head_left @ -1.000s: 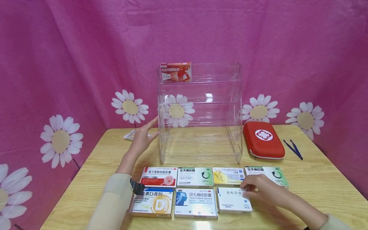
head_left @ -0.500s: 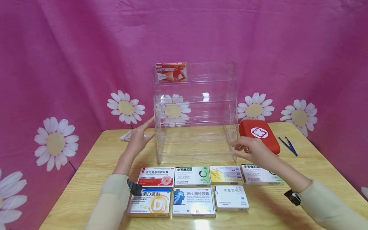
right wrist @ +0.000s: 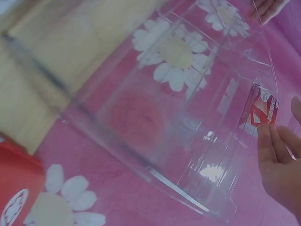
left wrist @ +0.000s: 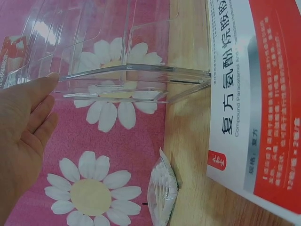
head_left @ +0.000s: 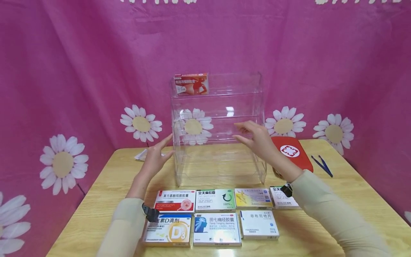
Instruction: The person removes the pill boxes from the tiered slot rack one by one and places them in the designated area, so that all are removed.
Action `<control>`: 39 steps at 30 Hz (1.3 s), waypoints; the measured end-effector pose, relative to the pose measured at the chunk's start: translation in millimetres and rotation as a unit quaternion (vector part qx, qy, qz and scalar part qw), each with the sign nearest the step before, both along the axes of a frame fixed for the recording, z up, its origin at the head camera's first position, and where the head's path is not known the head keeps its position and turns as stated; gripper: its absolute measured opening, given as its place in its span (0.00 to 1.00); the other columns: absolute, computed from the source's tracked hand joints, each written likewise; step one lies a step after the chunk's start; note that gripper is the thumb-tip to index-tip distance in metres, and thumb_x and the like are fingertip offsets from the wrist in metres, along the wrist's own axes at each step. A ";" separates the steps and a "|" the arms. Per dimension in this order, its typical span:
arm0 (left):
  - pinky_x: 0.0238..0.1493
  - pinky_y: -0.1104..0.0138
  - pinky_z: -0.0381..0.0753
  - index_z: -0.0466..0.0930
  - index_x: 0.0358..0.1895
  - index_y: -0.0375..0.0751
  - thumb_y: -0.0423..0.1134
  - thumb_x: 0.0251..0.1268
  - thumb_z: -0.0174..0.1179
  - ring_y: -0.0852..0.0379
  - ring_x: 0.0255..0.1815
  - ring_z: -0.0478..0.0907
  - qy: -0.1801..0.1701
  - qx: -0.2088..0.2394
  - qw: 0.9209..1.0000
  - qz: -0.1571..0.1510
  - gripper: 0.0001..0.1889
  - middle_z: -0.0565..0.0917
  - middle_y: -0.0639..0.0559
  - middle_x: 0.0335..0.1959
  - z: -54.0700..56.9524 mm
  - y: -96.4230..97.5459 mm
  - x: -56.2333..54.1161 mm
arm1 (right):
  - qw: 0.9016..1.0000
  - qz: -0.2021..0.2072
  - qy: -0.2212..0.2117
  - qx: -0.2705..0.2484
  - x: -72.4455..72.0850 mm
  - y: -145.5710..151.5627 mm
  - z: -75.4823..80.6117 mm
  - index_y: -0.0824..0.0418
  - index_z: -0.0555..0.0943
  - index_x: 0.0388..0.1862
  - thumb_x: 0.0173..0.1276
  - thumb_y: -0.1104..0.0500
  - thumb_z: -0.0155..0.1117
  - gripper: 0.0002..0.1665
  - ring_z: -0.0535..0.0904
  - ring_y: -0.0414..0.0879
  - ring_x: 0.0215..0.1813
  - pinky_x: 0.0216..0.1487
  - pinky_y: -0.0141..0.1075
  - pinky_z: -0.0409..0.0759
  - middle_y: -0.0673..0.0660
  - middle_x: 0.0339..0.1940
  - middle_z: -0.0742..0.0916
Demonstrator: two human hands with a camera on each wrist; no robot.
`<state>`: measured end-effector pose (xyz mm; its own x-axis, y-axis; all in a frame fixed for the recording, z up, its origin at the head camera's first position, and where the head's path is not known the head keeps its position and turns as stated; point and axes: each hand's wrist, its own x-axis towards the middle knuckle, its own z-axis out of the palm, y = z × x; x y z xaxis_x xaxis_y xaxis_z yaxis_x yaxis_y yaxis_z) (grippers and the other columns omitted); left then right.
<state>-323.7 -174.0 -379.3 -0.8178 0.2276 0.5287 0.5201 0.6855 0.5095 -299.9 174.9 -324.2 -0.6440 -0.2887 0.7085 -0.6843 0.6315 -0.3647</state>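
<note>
My left hand (head_left: 155,160) touches the left side of a clear acrylic tiered rack (head_left: 221,94) with its fingertips, as the left wrist view also shows. In front of the rack's middle tiers, my right hand (head_left: 259,142) hangs with nothing in it, thumb and fingers apart. A red ibuprofen-style medicine box (head_left: 191,84) stands at the left end of the top tier. Two rows of medicine boxes lie flat before the rack, among them a red-and-white box (head_left: 174,200), an orange D3 box (head_left: 167,229), a white box (head_left: 259,225) and a yellow box (head_left: 253,198).
A red first-aid case (head_left: 292,151) lies right of the rack, partly behind my right forearm. Blue tweezers (head_left: 322,166) are beside it. A small packet of cotton swabs (left wrist: 163,190) lies at the table's back left. A pink flowered curtain (head_left: 218,39) hangs behind.
My right hand has moved from the white box in the front row, up past the rack's lower right side, to its middle tiers. My left hand has stayed at the rack's side.
</note>
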 end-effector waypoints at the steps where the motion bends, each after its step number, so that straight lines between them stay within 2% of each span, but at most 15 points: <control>1: 0.48 0.54 0.83 0.69 0.70 0.39 0.32 0.61 0.66 0.48 0.33 0.76 0.002 0.000 1.000 0.000 0.32 0.77 0.39 0.64 -0.5 -0.1 0.1 | 1.000 -0.002 0.010 -0.006 -3.5 -4.1 1.8 0.68 0.82 0.52 0.57 0.62 0.74 0.23 0.85 0.54 0.42 0.47 0.46 0.86 0.63 0.41 0.88; 5: 0.40 0.57 0.79 0.69 0.69 0.39 0.32 0.61 0.66 0.53 0.23 0.66 0.005 -0.005 1.000 0.003 0.32 0.77 0.39 0.64 -2.1 -0.3 0.1 | 0.999 -0.009 0.044 -0.025 -18.4 -19.9 10.9 0.69 0.81 0.54 0.56 0.62 0.75 0.26 0.84 0.56 0.45 0.50 0.48 0.85 0.64 0.43 0.87; 9: 0.38 0.61 0.77 0.70 0.69 0.40 0.33 0.61 0.66 0.59 0.20 0.60 0.001 -0.006 1.000 0.007 0.32 0.78 0.40 0.64 -2.9 0.3 -0.6 | 0.997 -0.013 0.062 -0.037 -34.6 -33.7 23.0 0.70 0.80 0.56 0.57 0.62 0.74 0.28 0.82 0.57 0.47 0.52 0.47 0.84 0.66 0.44 0.86; 12: 0.37 0.62 0.76 0.69 0.69 0.41 0.33 0.61 0.66 0.59 0.19 0.57 -0.004 -0.002 1.000 0.007 0.32 0.78 0.40 0.64 -3.3 1.2 -0.7 | 0.997 -0.024 0.060 -0.041 -47.6 -41.4 31.1 0.71 0.79 0.56 0.57 0.62 0.74 0.28 0.81 0.58 0.47 0.53 0.47 0.83 0.67 0.44 0.85; 17: 0.41 0.58 0.79 0.69 0.70 0.41 0.33 0.61 0.66 0.50 0.26 0.69 -0.009 0.007 1.000 0.002 0.31 0.78 0.40 0.64 -5.1 2.0 -0.8 | 0.998 -0.045 0.030 -0.040 -67.2 -49.6 40.0 0.70 0.78 0.58 0.61 0.60 0.71 0.28 0.79 0.60 0.49 0.54 0.48 0.83 0.68 0.45 0.83; 19: 0.45 0.57 0.81 0.69 0.69 0.40 0.32 0.61 0.66 0.48 0.33 0.74 -0.008 0.007 1.000 0.002 0.31 0.78 0.40 0.64 -5.6 2.0 -0.6 | 0.998 -0.051 0.019 -0.041 -73.8 -52.6 43.5 0.70 0.77 0.59 0.62 0.60 0.70 0.28 0.79 0.60 0.50 0.56 0.49 0.82 0.68 0.48 0.82; 24: 0.50 0.54 0.83 0.69 0.70 0.40 0.33 0.62 0.66 0.45 0.35 0.75 -0.010 0.005 1.000 0.000 0.31 0.77 0.40 0.65 -5.6 1.7 -0.4 | 0.997 -0.065 0.011 -0.038 -90.1 -61.7 54.6 0.69 0.74 0.63 0.63 0.59 0.70 0.31 0.76 0.60 0.58 0.66 0.48 0.77 0.68 0.54 0.80; 29: 0.50 0.52 0.82 0.69 0.69 0.40 0.32 0.61 0.65 0.47 0.35 0.75 -0.011 0.010 1.000 -0.005 0.31 0.77 0.39 0.64 -5.3 2.8 0.1 | 0.997 -0.071 0.000 -0.033 -103.6 -71.5 67.4 0.68 0.72 0.66 0.64 0.59 0.69 0.33 0.73 0.60 0.60 0.68 0.48 0.74 0.68 0.57 0.78; 32: 0.44 0.55 0.80 0.69 0.70 0.40 0.32 0.62 0.65 0.53 0.24 0.66 -0.017 0.013 1.000 -0.005 0.31 0.77 0.40 0.65 -5.7 3.2 0.0 | 0.997 -0.073 -0.011 -0.027 -109.1 -77.3 73.9 0.66 0.71 0.67 0.64 0.59 0.69 0.34 0.73 0.60 0.60 0.68 0.48 0.75 0.68 0.58 0.78; 35: 0.43 0.59 0.78 0.69 0.70 0.40 0.32 0.61 0.66 0.57 0.22 0.60 -0.014 0.007 1.000 -0.004 0.31 0.77 0.40 0.65 -5.6 2.0 -1.2 | 0.997 -0.079 -0.009 -0.021 -116.3 -82.6 80.2 0.65 0.69 0.69 0.64 0.60 0.69 0.36 0.74 0.61 0.58 0.66 0.49 0.76 0.69 0.57 0.78; 37: 0.42 0.59 0.78 0.70 0.69 0.39 0.32 0.61 0.66 0.53 0.23 0.66 -0.004 0.007 1.000 -0.004 0.31 0.78 0.39 0.64 -4.5 0.3 -1.7 | 0.997 -0.082 -0.005 -0.014 -122.2 -86.5 85.4 0.64 0.68 0.71 0.65 0.61 0.68 0.36 0.75 0.61 0.57 0.65 0.49 0.76 0.69 0.56 0.78; 39: 0.45 0.57 0.81 0.70 0.69 0.38 0.31 0.60 0.67 0.49 0.31 0.75 0.008 0.007 1.000 -0.003 0.31 0.78 0.39 0.63 -2.2 -2.0 -2.3 | 0.997 -0.083 0.000 -0.002 -128.1 -91.5 92.1 0.64 0.69 0.71 0.66 0.61 0.67 0.35 0.75 0.62 0.56 0.65 0.49 0.76 0.70 0.55 0.78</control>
<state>-326.1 -176.0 -381.6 -0.8080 0.2241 0.5449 0.5319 0.6752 0.5110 -428.0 83.4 -232.1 -0.6827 -0.1762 0.7091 -0.5709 0.7343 -0.3672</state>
